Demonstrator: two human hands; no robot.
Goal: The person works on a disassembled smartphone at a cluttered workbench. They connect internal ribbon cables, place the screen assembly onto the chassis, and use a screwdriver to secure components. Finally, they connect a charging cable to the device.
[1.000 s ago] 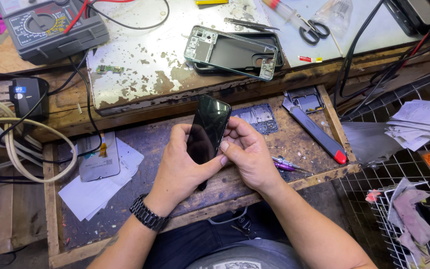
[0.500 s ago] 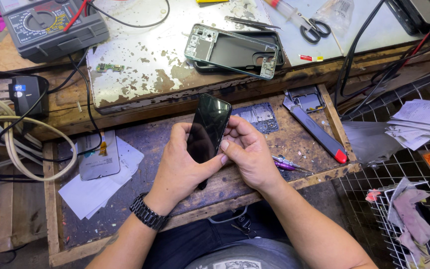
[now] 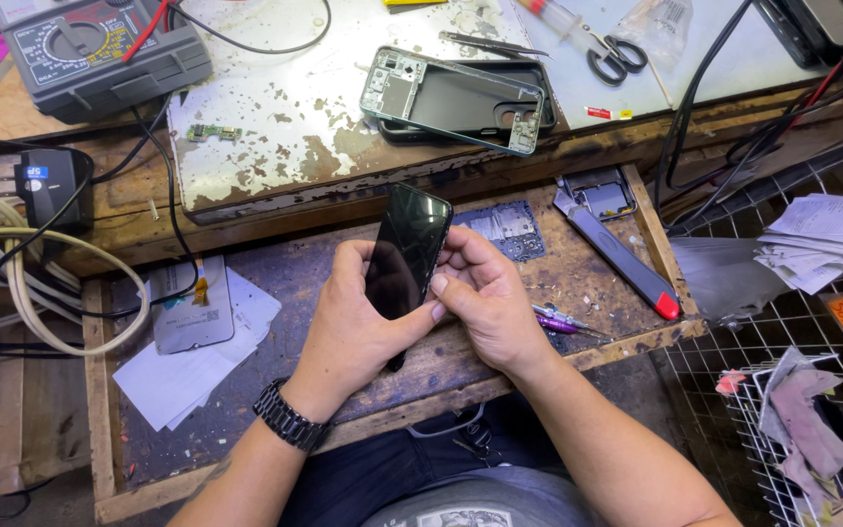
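- Two hands meet on one black phone screen panel (image 3: pixel 405 256): our left hand (image 3: pixel 353 327) cradles it from behind with the thumb laid across its lower front, and our right hand (image 3: pixel 485 298) pinches its right edge with the fingertips.
- We see the panel as a slim, glossy dark slab with rounded corners, tilted and standing nearly on end above the middle of the pulled-out wooden drawer (image 3: pixel 578 293).
- We wear a dark metal watch (image 3: pixel 288 418) on the left wrist.
- On the drawer's worn surface lie a grey circuit board (image 3: pixel 504 226) just beyond our right hand, a red-tipped cutter knife (image 3: pixel 622 256) to the right, and white papers (image 3: pixel 187 366) to the left.
- On the far surface (image 3: pixel 275 117), its white paint chipped, we see an opened phone frame (image 3: pixel 456 98), black-handled scissors (image 3: pixel 617 54), and a grey multimeter (image 3: pixel 90 54) at far left.
- Wire mesh baskets (image 3: pixel 792 332) stand to the right, holding papers and rags.
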